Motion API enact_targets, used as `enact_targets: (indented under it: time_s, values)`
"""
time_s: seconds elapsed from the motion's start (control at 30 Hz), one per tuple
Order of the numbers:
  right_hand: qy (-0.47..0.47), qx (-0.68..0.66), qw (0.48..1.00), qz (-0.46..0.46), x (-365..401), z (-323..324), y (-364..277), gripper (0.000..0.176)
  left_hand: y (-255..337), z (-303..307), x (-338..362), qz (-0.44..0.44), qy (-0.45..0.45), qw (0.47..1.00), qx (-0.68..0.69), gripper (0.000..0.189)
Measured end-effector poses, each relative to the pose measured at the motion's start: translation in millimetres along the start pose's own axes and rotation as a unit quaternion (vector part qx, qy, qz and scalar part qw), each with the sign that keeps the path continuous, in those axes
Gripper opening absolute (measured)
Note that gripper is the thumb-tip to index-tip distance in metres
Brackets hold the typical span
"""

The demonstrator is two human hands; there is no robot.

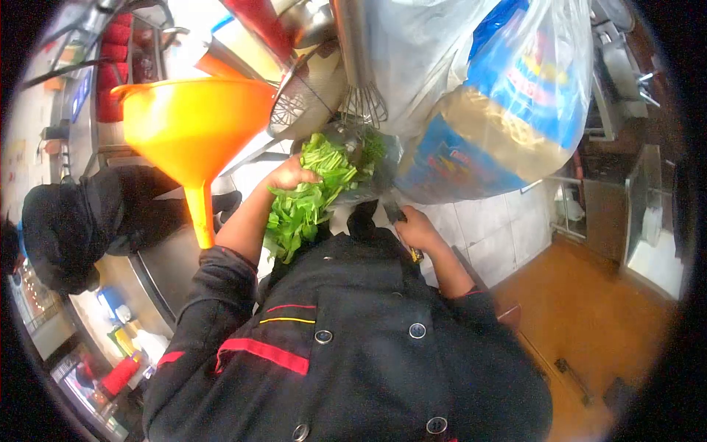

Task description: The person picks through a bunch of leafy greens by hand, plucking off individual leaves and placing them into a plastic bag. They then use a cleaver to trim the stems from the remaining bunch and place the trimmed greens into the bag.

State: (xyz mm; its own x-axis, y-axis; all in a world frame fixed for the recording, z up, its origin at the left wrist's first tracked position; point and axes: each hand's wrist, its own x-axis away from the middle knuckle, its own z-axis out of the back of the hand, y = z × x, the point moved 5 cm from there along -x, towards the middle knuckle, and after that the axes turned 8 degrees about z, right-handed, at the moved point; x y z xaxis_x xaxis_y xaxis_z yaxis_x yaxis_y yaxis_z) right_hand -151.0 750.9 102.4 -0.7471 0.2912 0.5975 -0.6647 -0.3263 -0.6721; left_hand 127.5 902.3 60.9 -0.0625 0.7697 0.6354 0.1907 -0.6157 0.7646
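A bunch of leafy greens [309, 199] is gripped in my left hand [291, 174], its cut-looking stems pointing up and its leaves hanging below. My right hand [418, 230] is closed round a knife [395, 213]; the dark blade points up and left, and a black and yellow handle end shows beneath the fist. Between my hands, just beyond the greens, is a clear plastic bag [383, 166] with more green stuff in it.
An orange funnel [197, 114] hangs close at the left. A mesh strainer [313, 92] and a whisk [364, 103] hang ahead. Clear bags with blue pasta packets [508, 110] hang at the right. A person in black [110, 214] is at the left.
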Motion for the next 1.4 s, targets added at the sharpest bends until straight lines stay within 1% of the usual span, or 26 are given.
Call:
enact_targets:
  time_s: [0.1,0.17,0.3,0.4,0.47,0.5,0.53,0.6,0.63,0.67,0.7,0.73,0.8,0.87,0.93,1.0,1.03,1.07,1.13,1.17,1.2,1.27,1.3,1.33,1.37,1.4]
  values:
    - [0.018,0.045,0.997,0.062,11.2,11.6,-15.4,0.038,-0.6,-0.7,19.4,-0.018,0.001,1.000,0.024,0.053]
    - [-0.025,0.007,0.995,0.099,26.6,21.9,-34.6,0.034,5.9,-5.0,39.0,-0.021,0.002,0.999,0.048,0.054]
    - [-0.034,-0.009,0.996,0.077,58.8,39.4,-67.5,0.033,-1.7,-5.4,55.3,-0.061,-0.013,0.993,0.100,0.055]
    - [-0.012,-0.008,0.992,0.122,85.2,50.1,-83.4,0.035,-32.5,4.1,43.8,-0.066,-0.027,0.990,0.119,0.056]
    - [-0.004,-0.030,0.984,0.175,98.1,52.8,-99.0,0.038,-61.4,11.9,27.7,-0.033,-0.029,0.993,0.108,0.059]
    - [-0.011,-0.030,0.986,0.162,110.1,50.9,-120.0,0.042,-65.3,10.7,30.3,-0.043,-0.035,0.991,0.118,0.052]
    - [-0.009,-0.019,0.986,0.164,119.7,47.6,-144.2,0.042,-92.9,23.5,15.3,-0.060,-0.003,0.998,0.032,0.058]
    - [-0.035,-0.028,0.991,0.127,138.1,18.8,-185.0,0.047,-91.9,11.3,27.1,-0.009,-0.076,0.997,0.030,0.056]
    - [-0.029,-0.038,0.982,0.183,138.1,5.3,-200.9,0.048,-88.3,10.8,32.0,-0.024,-0.070,0.997,0.035,0.056]
    - [-0.030,-0.023,0.981,0.188,132.8,-9.1,-214.4,0.048,-83.0,8.3,38.8,-0.073,-0.065,0.995,0.005,0.055]
    - [0.000,-0.024,0.970,0.242,127.4,-22.4,-232.4,0.048,-78.2,6.5,46.4,-0.120,-0.061,0.991,-0.026,0.055]
    - [0.032,-0.027,0.955,0.294,121.7,-37.1,-248.4,0.047,-73.2,7.9,57.2,-0.131,-0.058,0.989,-0.025,0.055]
    - [0.046,-0.013,0.951,0.306,91.2,-74.6,-262.7,0.047,-71.4,7.9,74.9,-0.092,-0.100,0.986,-0.092,0.055]
    - [0.110,-0.163,0.917,0.347,63.6,-94.1,-304.0,0.046,-74.1,7.9,77.8,-0.137,-0.120,0.982,-0.058,0.055]
    - [0.140,-0.295,0.903,0.280,46.1,-96.4,-360.8,0.049,-89.8,2.4,75.2,-0.172,-0.140,0.975,-0.020,0.055]
    - [0.206,-0.338,0.870,0.294,20.5,-86.9,-405.7,0.037,-102.9,8.4,67.5,-0.174,-0.161,0.971,-0.024,0.053]
    - [0.230,-0.375,0.840,0.317,7.0,-78.9,-425.7,0.030,-60.8,13.9,119.9,-0.107,-0.112,0.981,-0.115,0.054]
    - [0.251,-0.410,0.808,0.339,-5.9,-69.4,-445.0,0.025,-67.5,18.3,115.7,-0.113,-0.106,0.981,-0.118,0.054]
    - [0.295,-0.483,0.745,0.354,-39.2,-41.3,-471.5,0.014,-84.9,16.1,100.5,-0.201,-0.151,0.968,-0.028,0.054]
    - [0.312,-0.523,0.714,0.347,-51.4,-27.2,-483.0,0.012,-84.8,19.3,105.7,-0.189,-0.146,0.971,-0.034,0.053]
    - [0.327,-0.562,0.680,0.337,-63.1,-12.9,-493.1,0.010,-82.3,22.6,114.0,-0.194,-0.140,0.970,-0.037,0.053]
    - [0.359,-0.560,0.672,0.326,-104.9,28.0,-491.9,0.010,-78.0,27.2,130.6,-0.225,-0.150,0.963,-0.015,0.052]
    - [0.444,-0.504,0.677,0.302,-123.3,54.3,-480.5,0.010,-86.9,29.8,123.4,-0.247,-0.131,0.959,-0.034,0.052]
    - [0.517,-0.443,0.677,0.279,-134.7,78.4,-475.5,0.011,-77.6,29.7,141.6,-0.204,-0.113,0.970,-0.066,0.054]
    - [0.452,-0.599,0.601,0.275,-133.1,78.4,-478.0,0.020,-66.1,34.2,164.3,-0.158,-0.084,0.980,-0.091,0.056]
    - [0.425,-0.586,0.629,0.284,-147.7,98.0,-467.6,0.024,-108.5,36.4,110.9,-0.122,-0.091,0.972,-0.179,0.061]
